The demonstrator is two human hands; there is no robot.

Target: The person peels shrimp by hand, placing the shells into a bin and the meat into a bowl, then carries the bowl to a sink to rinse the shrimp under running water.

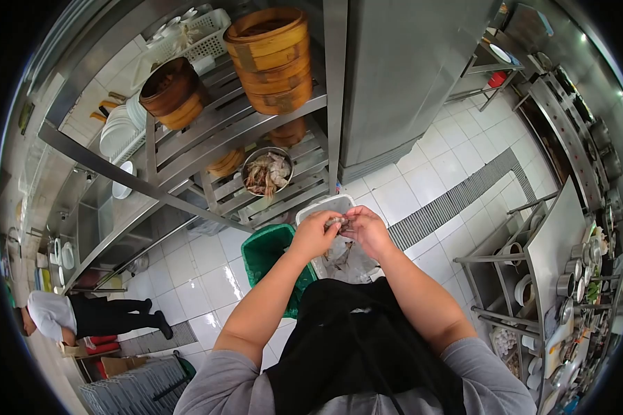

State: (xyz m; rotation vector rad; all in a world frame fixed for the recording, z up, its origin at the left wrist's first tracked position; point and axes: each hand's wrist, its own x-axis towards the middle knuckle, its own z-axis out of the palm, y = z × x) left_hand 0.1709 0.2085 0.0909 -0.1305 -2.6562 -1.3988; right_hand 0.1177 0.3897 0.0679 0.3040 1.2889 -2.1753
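Observation:
Both hands meet in front of me over a white tub (306, 209). My left hand (314, 234) is closed, its fingers pinching a small greyish shrimp (342, 223). Pressed up against it, my right hand (369, 234) grips the same shrimp with fingertips and thumb. Part of the shrimp is hidden behind the fingers. Inside the tub, below the hands, lie pale, clear pieces (346, 257) that look like ice or plastic, with some shrimp among them. A metal bowl (292, 168) of shrimp and shrimp heads stands on the lower rack shelf, ahead of the hands.
A green bin (256, 257) stands left of the tub. Bamboo steamers (270, 62) are stacked on the metal rack (187, 149). Ahead is a steel cabinet (401, 76); a steel worktable (557, 242) with pots is at right. Another person (55, 315) stands far left.

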